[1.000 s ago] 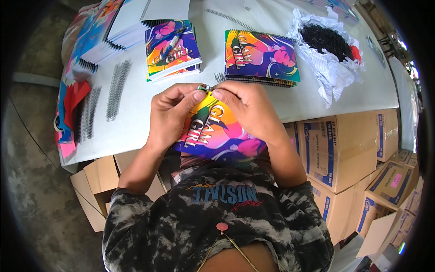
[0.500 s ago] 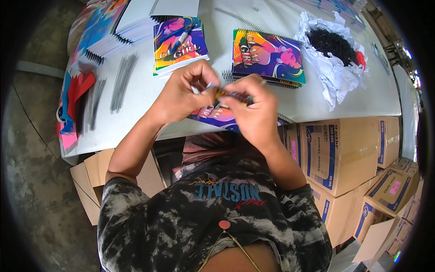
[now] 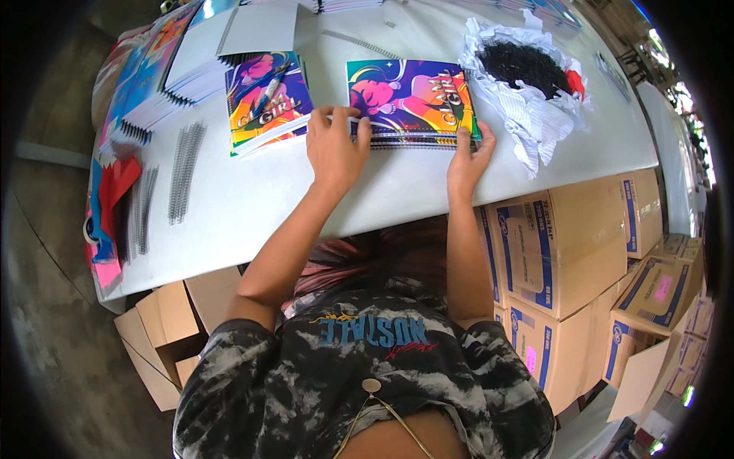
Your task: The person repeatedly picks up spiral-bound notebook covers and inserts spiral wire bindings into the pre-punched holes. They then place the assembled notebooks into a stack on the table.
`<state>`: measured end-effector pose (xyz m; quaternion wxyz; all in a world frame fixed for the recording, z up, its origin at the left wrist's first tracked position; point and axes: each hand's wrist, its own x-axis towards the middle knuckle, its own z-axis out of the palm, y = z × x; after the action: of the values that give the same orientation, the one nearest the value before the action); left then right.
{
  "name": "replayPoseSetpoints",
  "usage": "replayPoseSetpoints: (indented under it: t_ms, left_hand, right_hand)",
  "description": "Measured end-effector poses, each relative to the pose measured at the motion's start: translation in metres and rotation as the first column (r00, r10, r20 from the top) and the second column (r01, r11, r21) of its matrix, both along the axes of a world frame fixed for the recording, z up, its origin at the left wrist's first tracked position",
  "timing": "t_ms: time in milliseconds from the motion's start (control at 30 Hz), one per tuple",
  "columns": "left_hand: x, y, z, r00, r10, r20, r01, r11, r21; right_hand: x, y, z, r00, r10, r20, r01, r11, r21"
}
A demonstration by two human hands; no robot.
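A spiral notebook [image 3: 413, 96] with a purple, pink and orange cover lies on top of a small stack, its bound edge facing me. My left hand [image 3: 336, 147] curls its fingers round the notebook's near left corner. At the near right corner my right hand [image 3: 469, 157] grips the edge, thumb on the cover and fingers at the side. Left of the stack sits a pile of similar covers and pages [image 3: 267, 96], with a blue-and-white pen [image 3: 269, 90] lying on it.
Loose wire spirals [image 3: 185, 172] lie at the left of the white table [image 3: 252, 206], near red and blue scraps [image 3: 115, 191]. Crumpled white paper [image 3: 527, 141] holds a black tangle of coils [image 3: 522, 67] at the right. Cardboard boxes [image 3: 566, 245] stand below the right edge.
Both hands have moved away from me, from working at a notebook's wire by the table edge to the stack. The notebook now lies on the stack, its bound edge nearest me.
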<state>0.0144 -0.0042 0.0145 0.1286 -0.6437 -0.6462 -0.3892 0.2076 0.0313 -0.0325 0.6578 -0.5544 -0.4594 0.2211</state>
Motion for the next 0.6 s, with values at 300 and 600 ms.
replayPoseSetpoints:
  t_ms: [300, 600]
  left_hand:
    - [0.005, -0.018, -0.004, 0.914, -0.145, 0.38, 0.206, 0.97, -0.127]
    - [0.0, -0.017, 0.001, 0.921, -0.123, 0.37, 0.204, 0.96, -0.189]
  right_hand:
    - [-0.003, -0.003, 0.005, 0.998, 0.04, -0.049, -0.037, 0.997, 0.068]
    - [-0.004, 0.002, 0.005, 0.999, 0.036, -0.04, -0.035, 0.999, 0.035]
